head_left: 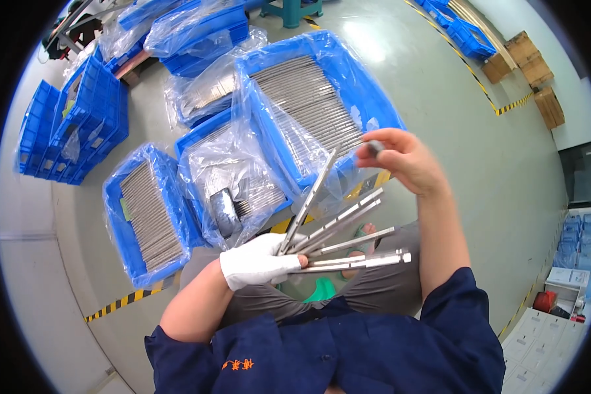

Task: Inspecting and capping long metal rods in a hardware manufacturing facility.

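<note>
Head view, looking down over lap and floor. Left hand [256, 261], in a white glove, closed around the near ends of a bundle of metal rods [340, 228]; rods fanned out from the grip toward the right and upward, longest one tilted steeply toward the blue crates. Right hand [400, 159], bare, raised above the fan and apart from it, fingers curled and pinched on a small dark object [374, 148] at the fingertips; kind of object not discernible. Right forearm running down to a dark blue sleeve [463, 308] at the lower right.

Beyond the hands, on the grey floor [440, 98]: large blue crate [322, 98] lined with clear plastic, filled with rods laid side by side. Just left and nearer, a second lined crate [233, 177] with a loose plastic bag and fewer rods. Further left, a third blue crate [148, 213], also packed with rods in a row. Stack of empty blue crates [79, 125] at the far left, well apart. More bagged blue crates [197, 29] at the top. Yellow-and-black floor tape [121, 303] passing under the crates. Cardboard boxes [535, 72] at the upper right, along the wall.
</note>
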The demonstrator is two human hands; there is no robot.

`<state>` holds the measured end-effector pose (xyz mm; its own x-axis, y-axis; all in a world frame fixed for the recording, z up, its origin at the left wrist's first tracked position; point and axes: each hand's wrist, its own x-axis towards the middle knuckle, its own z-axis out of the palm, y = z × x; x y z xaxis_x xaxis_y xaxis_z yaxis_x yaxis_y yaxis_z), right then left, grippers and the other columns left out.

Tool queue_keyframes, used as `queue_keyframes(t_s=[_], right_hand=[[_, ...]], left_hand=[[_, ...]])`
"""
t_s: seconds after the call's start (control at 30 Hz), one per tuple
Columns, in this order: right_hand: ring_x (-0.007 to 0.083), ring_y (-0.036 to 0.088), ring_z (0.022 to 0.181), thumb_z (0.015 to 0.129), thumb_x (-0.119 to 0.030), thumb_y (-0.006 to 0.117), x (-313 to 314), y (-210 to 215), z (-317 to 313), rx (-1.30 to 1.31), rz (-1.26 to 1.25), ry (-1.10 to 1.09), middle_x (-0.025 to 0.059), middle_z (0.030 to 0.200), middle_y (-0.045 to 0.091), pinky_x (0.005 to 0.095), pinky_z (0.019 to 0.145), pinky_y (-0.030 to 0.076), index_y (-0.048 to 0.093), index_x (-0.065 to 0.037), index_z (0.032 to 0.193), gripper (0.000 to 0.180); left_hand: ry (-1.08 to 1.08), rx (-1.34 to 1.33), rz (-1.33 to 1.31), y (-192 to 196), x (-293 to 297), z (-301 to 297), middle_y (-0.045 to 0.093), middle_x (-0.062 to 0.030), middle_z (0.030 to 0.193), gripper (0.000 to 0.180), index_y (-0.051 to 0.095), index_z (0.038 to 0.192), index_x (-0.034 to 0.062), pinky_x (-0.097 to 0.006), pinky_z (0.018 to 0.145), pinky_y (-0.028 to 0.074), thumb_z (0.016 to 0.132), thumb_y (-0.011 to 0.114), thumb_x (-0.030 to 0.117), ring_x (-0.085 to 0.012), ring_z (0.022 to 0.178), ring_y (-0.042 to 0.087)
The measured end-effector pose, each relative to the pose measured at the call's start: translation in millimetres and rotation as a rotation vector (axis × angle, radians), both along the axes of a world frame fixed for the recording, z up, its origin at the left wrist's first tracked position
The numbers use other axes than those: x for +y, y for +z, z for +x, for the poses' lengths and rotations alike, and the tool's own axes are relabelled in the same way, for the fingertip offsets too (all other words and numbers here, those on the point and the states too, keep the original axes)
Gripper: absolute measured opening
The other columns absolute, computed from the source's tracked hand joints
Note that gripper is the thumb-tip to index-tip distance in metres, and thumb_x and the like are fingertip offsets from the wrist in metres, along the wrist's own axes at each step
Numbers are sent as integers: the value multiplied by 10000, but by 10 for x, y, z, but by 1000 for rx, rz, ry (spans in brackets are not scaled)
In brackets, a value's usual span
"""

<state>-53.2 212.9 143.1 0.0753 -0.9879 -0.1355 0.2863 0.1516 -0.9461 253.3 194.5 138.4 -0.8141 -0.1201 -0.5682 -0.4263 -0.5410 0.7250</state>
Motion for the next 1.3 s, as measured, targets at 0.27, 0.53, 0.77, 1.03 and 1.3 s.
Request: queue_keyframes(t_s=[0.27, 0.53, 0.77, 1.03, 1.3], right_hand=[[218, 626, 974, 782, -115, 718, 5, -11, 103, -186, -12, 253, 136, 1024, 653, 342, 870, 498, 595, -16, 1132, 383], [177, 630, 938, 693, -17, 776, 74, 144, 16, 12, -97, 334, 116, 1001, 658, 293, 801, 508, 614, -7, 1080, 420], [181, 626, 951, 689, 31, 752, 126, 101, 78, 35, 5, 303, 116, 992, 654, 295, 810, 502, 616, -4, 1071, 406], [220, 628, 929, 775, 2, 646, 83, 108, -181, 21, -259, 153, 127, 975, 644, 328, 826, 505, 592, 19, 1042, 272], [133, 524, 706, 811, -4, 595, -56, -255, 135, -65, 147, -133, 23, 830, 531, 247, 661, 451, 614, -28, 1021, 212]], left_hand=[[-166, 92, -30, 19, 62, -45, 496, 37, 759, 353, 560, 1125, 14, -204, 537, 327, 910, 591, 293, -42, 632, 393], [-304, 159, -104, -95, 60, 6, 588, -25, 924, 415, 534, 1157, -41, -286, 747, 449, 928, 560, 304, -113, 856, 511], [-221, 109, 81, -24, 77, -6, 560, 19, 874, 396, 529, 1178, 17, -211, 628, 411, 906, 585, 299, -54, 734, 475], [-228, 167, 152, -96, 45, 29, 531, 7, 876, 528, 467, 1246, -12, -195, 567, 368, 864, 657, 300, -45, 727, 450], [455, 393, 456, -150, 39, -27, 550, -39, 762, 285, 511, 1049, 64, -299, 589, 481, 855, 648, 221, -157, 647, 585]])
